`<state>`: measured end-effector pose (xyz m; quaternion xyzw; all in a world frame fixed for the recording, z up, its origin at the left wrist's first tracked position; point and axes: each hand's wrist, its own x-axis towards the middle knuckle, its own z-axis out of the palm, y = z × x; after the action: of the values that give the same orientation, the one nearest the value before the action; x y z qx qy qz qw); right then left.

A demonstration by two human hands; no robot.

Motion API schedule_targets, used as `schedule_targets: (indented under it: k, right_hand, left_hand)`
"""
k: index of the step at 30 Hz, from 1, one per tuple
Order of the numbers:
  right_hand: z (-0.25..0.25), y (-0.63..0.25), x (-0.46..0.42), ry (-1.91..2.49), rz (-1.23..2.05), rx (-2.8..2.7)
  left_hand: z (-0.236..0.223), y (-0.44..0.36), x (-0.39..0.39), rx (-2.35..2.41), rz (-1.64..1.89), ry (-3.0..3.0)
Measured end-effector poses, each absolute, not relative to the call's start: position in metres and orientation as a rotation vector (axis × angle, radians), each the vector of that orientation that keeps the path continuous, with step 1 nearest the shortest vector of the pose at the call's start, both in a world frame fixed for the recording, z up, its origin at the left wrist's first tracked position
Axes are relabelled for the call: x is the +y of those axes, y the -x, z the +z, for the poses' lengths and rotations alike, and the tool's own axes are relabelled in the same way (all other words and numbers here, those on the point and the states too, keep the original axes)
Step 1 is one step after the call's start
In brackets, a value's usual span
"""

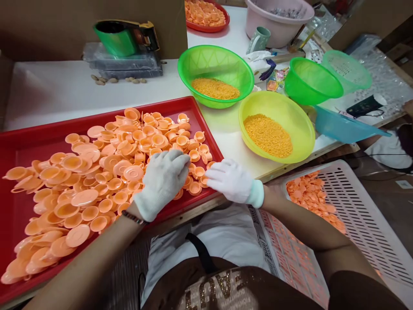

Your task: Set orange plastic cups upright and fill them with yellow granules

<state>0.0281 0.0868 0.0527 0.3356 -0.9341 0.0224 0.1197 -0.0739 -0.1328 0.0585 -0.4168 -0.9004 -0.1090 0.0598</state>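
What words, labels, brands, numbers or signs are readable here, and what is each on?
No text reads with certainty.
Brown fabric shirt: large glittery letters and smaller pale print, too skewed and blurred to quote.
White, purple-marked soft packet: print too small.
White rectangular label at far right: too small.

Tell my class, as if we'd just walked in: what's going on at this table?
A person in white gloves has both hands at a red tray heaped with small orange cups and saucers. The left hand is curled over the pieces; whether it grips one is hidden. The right hand is at the tray's near right corner. Beyond, a green bowl and a yellow bowl hold yellow-orange bits, too small to identify.
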Motion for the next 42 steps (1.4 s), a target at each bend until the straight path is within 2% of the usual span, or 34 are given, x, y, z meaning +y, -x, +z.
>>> schedule_targets:
  k: [4, 7, 11, 14, 19, 30, 36, 42]
  right_hand:
    - [0.063, -0.005, 0.076, -0.161, 0.145, -2.943]
    - [0.065, 0.013, 0.065, 0.108, 0.069, -3.031]
    - [0.065, 0.023, 0.058, -0.060, 0.023, -3.081]
    - [0.072, 0.018, 0.062, -0.211, -0.011, -3.134]
    - [0.083, 0.022, 0.072, -0.471, -0.063, -3.172]
    - [0.082, 0.054, 0.079, -0.506, -0.068, -3.125]
    - [0.056, 0.092, 0.066, -0.615, -0.138, -2.959]
    - [0.044, 0.082, 0.090, -0.916, -0.164, -2.840]
  left_hand:
    - [0.059, 0.093, -0.108, -2.772, -0.160, 1.278]
    - [0.059, 0.093, -0.100, -2.748, -0.140, 1.372]
    - [0.063, 0.096, -0.112, -2.697, -0.199, 1.496]
    - [0.065, 0.108, -0.124, -2.664, -0.251, 1.357]
    - [0.063, 0.139, -0.132, -2.709, -0.138, 1.144]
    - [0.069, 0.169, -0.163, -2.664, -0.028, 0.944]
    - [0.062, 0.157, -0.132, -2.632, -0.164, 1.363]
    - [0.040, 0.153, -0.127, -2.648, -0.284, 1.349]
